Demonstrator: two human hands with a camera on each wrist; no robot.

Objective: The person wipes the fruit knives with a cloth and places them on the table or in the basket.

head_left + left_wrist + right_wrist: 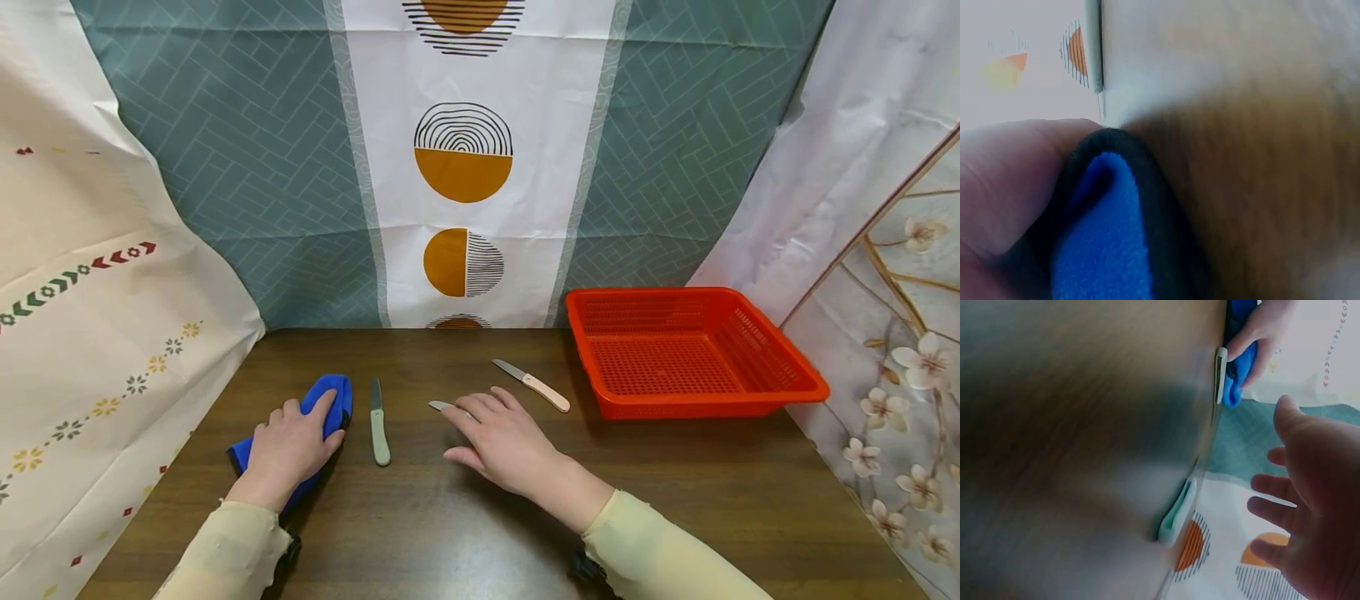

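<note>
My left hand grips a blue cloth with dark edging, bunched on the table. Up close in the left wrist view, the thumb lies against a fold of the cloth. Just right of it lies a knife with a pale green handle, blade pointing away. My right hand hovers with spread fingers over a second knife, whose handle it hides in the head view. That knife's mint-green handle shows in the right wrist view, apart from the fingers. Beyond lies a peach-handled knife.
A red plastic basket with slotted sides stands at the back right of the brown wooden table. Patterned cloth hangs along the table's back edge, and more fabric hangs at both sides.
</note>
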